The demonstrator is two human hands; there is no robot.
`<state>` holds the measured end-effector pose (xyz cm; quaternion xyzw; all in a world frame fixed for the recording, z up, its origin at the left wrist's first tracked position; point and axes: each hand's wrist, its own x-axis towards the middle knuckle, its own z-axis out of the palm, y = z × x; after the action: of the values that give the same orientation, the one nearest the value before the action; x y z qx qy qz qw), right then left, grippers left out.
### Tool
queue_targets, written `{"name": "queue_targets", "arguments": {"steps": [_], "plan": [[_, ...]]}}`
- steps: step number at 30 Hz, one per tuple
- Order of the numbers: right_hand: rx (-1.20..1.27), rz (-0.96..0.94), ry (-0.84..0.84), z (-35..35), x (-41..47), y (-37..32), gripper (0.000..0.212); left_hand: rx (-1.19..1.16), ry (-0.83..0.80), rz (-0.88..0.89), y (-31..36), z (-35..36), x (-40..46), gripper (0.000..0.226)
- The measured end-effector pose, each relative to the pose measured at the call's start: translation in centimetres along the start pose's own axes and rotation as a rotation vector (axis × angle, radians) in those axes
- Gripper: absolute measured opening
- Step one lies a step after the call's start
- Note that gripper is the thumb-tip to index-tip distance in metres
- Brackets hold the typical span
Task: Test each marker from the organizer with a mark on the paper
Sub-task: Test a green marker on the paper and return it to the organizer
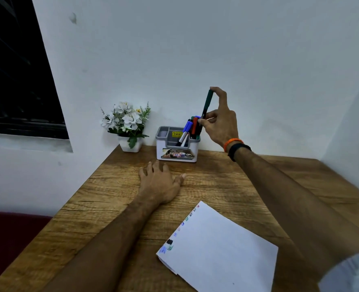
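Note:
A white and grey organizer point(177, 153) stands at the back of the wooden desk and holds several markers point(188, 128), blue, red and green among them. My right hand point(219, 121) pinches a green marker point(207, 104) upright just above the organizer's right compartment, index fingertip on its top end. Flat on the desk in front of the organizer lies my left hand point(159, 182), fingers spread, holding nothing. A white paper point(218, 249) lies near the front, with small coloured marks along its left edge.
A small white pot of artificial white flowers point(128, 125) stands left of the organizer against the wall. The desk point(102, 207) sits in a corner, with walls behind and to the right. A dark window is at upper left.

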<state>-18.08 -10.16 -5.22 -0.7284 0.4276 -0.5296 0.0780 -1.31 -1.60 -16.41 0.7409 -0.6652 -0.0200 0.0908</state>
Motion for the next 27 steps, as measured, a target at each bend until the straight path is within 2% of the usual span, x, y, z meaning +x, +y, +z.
{"name": "queue_targets", "arguments": {"steps": [6,13,20,25,27], "plan": [[-0.068,0.027,-0.093,1.6,-0.3,1.0,0.088,0.01,-0.012,0.001,0.0,-0.1,0.0,0.086],[-0.196,0.041,-0.22,2.3,-1.5,2.4,0.057,0.009,0.001,0.008,-0.1,0.0,0.0,0.085],[-0.182,0.053,-0.269,2.0,-1.9,2.4,0.064,0.016,0.002,0.011,0.0,-0.1,-0.2,0.084],[-0.195,0.04,-0.243,0.3,-2.6,1.2,0.08,-0.005,0.0,0.009,0.0,-0.2,-0.2,0.084],[-0.185,0.016,-0.238,-0.8,-3.6,0.5,0.075,-0.016,0.004,0.004,0.0,-0.3,-0.1,0.083]]}}
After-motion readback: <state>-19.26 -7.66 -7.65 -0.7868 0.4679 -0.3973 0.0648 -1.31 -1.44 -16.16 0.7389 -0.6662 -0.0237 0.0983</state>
